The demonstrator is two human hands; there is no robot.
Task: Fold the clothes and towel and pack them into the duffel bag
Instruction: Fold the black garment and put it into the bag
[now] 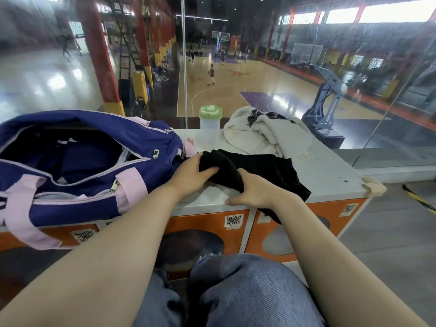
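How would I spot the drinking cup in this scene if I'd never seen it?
Start at the white counter top in front of the glass wall. At its far edge, between the purple duffel bag and the heap of white cloth, stands the cup. It is the only upright, hard thing there: pale and translucent, with a green lid.

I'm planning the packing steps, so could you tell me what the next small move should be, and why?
Probably spread the black garment flat on the white top. Both hands, left and right, grip it bunched, with part hanging over the front edge, so it is not ready to fold for the open bag.
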